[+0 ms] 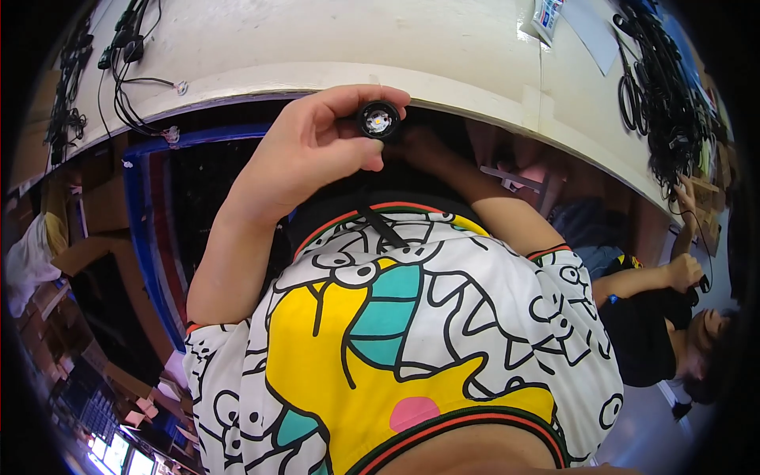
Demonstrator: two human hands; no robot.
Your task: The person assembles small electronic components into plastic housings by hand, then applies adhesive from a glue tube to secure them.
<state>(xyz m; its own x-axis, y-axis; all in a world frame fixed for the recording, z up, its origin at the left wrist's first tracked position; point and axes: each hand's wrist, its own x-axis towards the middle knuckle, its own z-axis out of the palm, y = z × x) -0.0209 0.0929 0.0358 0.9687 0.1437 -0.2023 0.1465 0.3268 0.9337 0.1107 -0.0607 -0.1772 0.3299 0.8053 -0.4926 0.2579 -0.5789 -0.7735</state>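
Observation:
Near the table's front edge, my left hand (317, 138) is closed on a small black round LED lamp (379, 120). Its fingers and thumb hold it from either side, and the open face with a silvery centre and a small yellow spot is turned toward me. Just right of the lamp and lower, my right hand (423, 150) is in the shade under the table edge. Its fingers are hard to make out, so I cannot tell whether they hold anything.
Black cables with bare wire ends (131, 87) lie on the white table (317, 47) at left. At right are black-handled scissors (629, 99), a pile of black cables (673, 119) and a tube (546, 20). A co-worker's hand (682, 273) holds a black cable part. Cardboard boxes stand left.

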